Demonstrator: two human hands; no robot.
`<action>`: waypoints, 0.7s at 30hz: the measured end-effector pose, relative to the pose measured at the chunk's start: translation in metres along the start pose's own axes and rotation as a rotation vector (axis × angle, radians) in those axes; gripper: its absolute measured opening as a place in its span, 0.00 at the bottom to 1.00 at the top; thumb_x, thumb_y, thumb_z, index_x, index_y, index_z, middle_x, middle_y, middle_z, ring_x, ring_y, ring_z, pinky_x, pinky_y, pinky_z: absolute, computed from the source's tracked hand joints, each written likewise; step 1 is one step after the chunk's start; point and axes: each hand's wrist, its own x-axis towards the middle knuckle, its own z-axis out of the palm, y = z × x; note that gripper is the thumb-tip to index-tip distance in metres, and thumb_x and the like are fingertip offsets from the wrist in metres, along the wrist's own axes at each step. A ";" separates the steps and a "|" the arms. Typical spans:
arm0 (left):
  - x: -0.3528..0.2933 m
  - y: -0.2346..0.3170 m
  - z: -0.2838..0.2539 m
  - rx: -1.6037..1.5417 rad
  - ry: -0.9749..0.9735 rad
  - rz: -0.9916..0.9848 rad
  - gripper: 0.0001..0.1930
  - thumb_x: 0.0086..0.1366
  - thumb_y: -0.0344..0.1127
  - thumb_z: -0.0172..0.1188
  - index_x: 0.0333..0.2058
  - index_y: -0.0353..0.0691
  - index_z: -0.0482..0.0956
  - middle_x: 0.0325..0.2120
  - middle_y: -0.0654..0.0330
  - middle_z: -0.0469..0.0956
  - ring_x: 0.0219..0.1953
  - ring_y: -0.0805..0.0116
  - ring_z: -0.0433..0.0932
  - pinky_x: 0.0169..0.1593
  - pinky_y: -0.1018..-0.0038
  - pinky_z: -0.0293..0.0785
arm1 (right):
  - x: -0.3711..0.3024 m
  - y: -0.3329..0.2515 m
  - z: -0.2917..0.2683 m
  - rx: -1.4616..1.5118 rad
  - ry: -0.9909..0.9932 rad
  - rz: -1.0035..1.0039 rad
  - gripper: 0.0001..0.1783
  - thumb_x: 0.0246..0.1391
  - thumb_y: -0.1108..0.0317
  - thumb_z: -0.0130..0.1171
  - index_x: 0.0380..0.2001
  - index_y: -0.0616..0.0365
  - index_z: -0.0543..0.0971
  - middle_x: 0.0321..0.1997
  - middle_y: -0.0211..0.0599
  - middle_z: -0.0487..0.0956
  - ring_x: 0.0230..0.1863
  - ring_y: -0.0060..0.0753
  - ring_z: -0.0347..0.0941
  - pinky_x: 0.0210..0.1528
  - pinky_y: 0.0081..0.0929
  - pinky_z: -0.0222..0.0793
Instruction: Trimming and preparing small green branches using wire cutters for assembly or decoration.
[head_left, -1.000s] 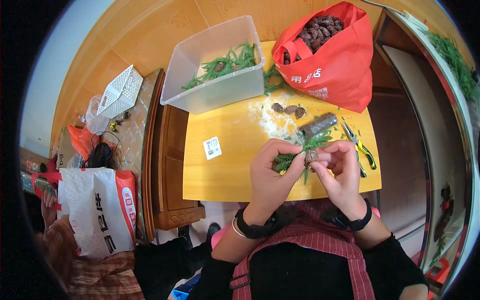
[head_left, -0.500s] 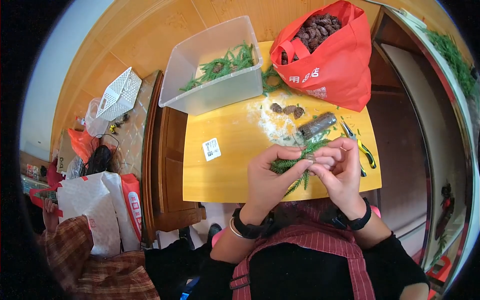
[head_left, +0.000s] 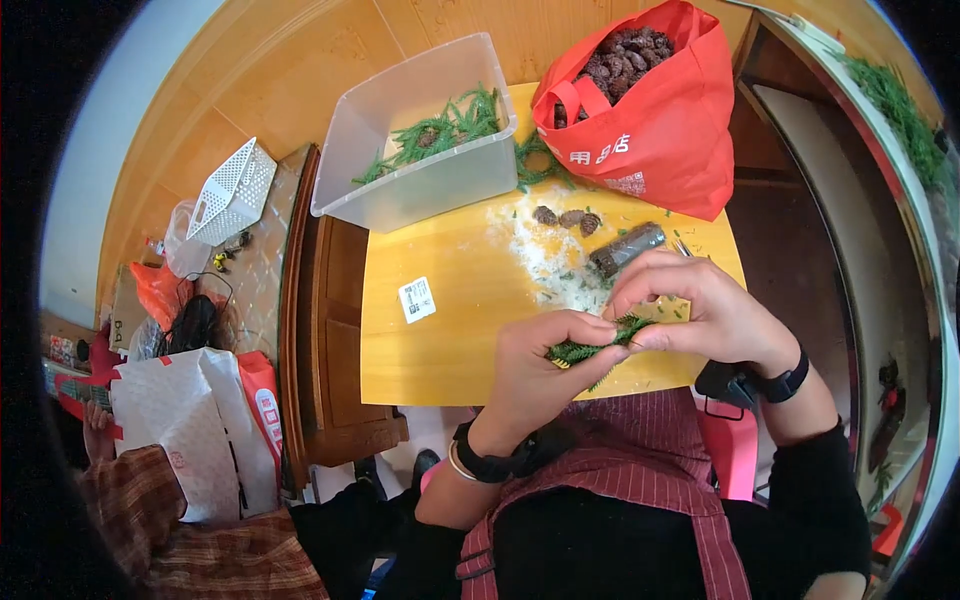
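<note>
A green pine sprig (head_left: 580, 352) is gripped between thumb and fingers of my left hand (head_left: 540, 368) over the table's front part. My right hand (head_left: 715, 310) pinches the sprig's right end, its wrist turned out to the right. Beyond my hands lies a dark cylindrical roll (head_left: 627, 249) with a shiny wrap. Beside the roll, the tips of a pair of pliers (head_left: 682, 247) show; my right hand hides the rest. Several brown pine cones (head_left: 572, 218) sit by a patch of white powder (head_left: 548, 255).
At the back of the yellow table (head_left: 410, 365) stand a clear plastic bin (head_left: 420, 190) with green sprigs and a red bag (head_left: 670, 140) full of pine cones. A white label (head_left: 417, 299) lies on the left. A person in a plaid sleeve (head_left: 150, 510) sits at left.
My right hand has swung outward to the right, elbow raised, and now covers most of the pliers. The sprig looks more bunched between my fingers. The view has shifted slightly.
</note>
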 end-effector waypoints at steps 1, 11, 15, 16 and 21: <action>-0.001 0.001 -0.001 0.002 0.004 -0.002 0.06 0.47 0.19 0.64 0.26 0.32 0.77 0.28 0.54 0.79 0.34 0.70 0.77 0.40 0.76 0.73 | 0.001 0.000 0.001 0.096 -0.035 0.054 0.14 0.41 0.65 0.65 0.32 0.60 0.77 0.36 0.36 0.74 0.41 0.32 0.70 0.47 0.28 0.62; 0.000 0.010 0.000 0.126 0.069 0.106 0.07 0.46 0.21 0.66 0.24 0.33 0.77 0.26 0.55 0.79 0.30 0.69 0.78 0.36 0.77 0.74 | 0.002 0.001 0.019 0.248 0.092 0.054 0.09 0.41 0.69 0.65 0.25 0.58 0.76 0.28 0.32 0.75 0.35 0.29 0.70 0.41 0.26 0.63; 0.004 0.016 0.008 0.415 0.178 0.301 0.07 0.45 0.22 0.66 0.24 0.32 0.77 0.25 0.54 0.79 0.29 0.68 0.79 0.35 0.77 0.74 | -0.003 0.001 0.035 -0.037 0.376 -0.108 0.06 0.41 0.72 0.63 0.23 0.58 0.74 0.27 0.33 0.74 0.34 0.33 0.69 0.40 0.28 0.64; 0.003 0.015 0.007 0.416 0.179 0.300 0.07 0.45 0.22 0.66 0.24 0.32 0.77 0.25 0.54 0.79 0.29 0.68 0.79 0.35 0.77 0.74 | -0.003 0.001 0.037 -0.187 0.473 -0.164 0.06 0.40 0.73 0.62 0.22 0.59 0.74 0.26 0.34 0.74 0.34 0.35 0.69 0.40 0.29 0.64; 0.000 0.012 -0.003 0.019 0.062 -0.057 0.06 0.45 0.21 0.66 0.23 0.33 0.77 0.27 0.55 0.79 0.32 0.70 0.77 0.37 0.77 0.73 | -0.003 0.002 0.024 -0.237 0.387 -0.256 0.07 0.38 0.73 0.63 0.24 0.59 0.75 0.30 0.35 0.74 0.35 0.38 0.69 0.40 0.30 0.65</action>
